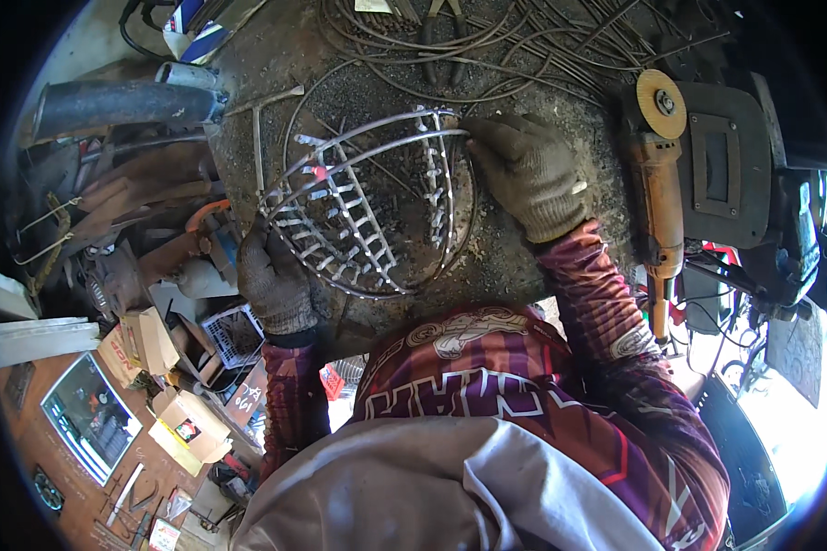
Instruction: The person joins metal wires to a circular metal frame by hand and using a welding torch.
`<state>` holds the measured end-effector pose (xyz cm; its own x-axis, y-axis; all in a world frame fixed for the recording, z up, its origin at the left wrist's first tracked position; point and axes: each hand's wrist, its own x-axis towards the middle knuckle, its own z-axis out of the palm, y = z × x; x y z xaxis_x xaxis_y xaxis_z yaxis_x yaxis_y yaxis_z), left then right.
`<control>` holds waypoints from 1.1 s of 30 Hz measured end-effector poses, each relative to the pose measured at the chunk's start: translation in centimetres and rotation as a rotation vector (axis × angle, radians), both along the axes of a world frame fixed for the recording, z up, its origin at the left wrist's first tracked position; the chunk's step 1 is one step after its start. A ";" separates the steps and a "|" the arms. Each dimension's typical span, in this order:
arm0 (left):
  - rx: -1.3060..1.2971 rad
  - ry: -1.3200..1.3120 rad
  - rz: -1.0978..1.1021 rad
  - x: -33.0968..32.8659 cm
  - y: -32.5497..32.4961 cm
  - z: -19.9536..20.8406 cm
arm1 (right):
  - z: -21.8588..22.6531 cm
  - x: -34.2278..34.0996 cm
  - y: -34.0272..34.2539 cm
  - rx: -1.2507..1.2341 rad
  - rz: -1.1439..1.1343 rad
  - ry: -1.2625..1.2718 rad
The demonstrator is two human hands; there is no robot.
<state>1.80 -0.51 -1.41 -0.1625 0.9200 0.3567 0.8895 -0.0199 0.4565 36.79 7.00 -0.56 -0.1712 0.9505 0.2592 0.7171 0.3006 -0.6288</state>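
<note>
A curved frame of welded metal rods [347,204] with short crossbars like ladder rungs rests on the dark, gritty worktable. A small red spot shows on one of its bars. Brown-grey knit gloves cover both hands. At the frame's left corner, my left hand [276,286] has its fingers closed around the rod. My right hand [531,173] pinches the far right corner, where the curved rods meet, between thumb and fingers. Part of my left fingertips is hidden behind the rods.
Loops of thin rod [533,46] and pliers [444,46] lie at the far side. A chipping hammer [259,129] is left of the frame, beyond it a thick pipe [124,103]. On the right are an angle grinder [662,197] and a dark welding mask [749,179].
</note>
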 end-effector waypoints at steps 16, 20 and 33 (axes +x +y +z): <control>-0.048 -0.080 0.012 -0.9 0.0 -0.6 | -0.6 -0.6 -0.1 0.038 -0.023 -0.076; 0.044 -0.078 0.007 -0.5 0.0 -0.9 | -0.5 -0.4 -0.1 0.064 -0.007 -0.071; 0.180 -0.139 -0.049 0.4 0.4 -0.1 | 2.3 3.8 4.9 -0.283 -0.339 -0.538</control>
<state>2.22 -0.14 -1.52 -0.1783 0.8514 0.4933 0.8141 -0.1540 0.5600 40.59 11.86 1.71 0.1114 0.9928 -0.0438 0.9764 -0.1175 -0.1812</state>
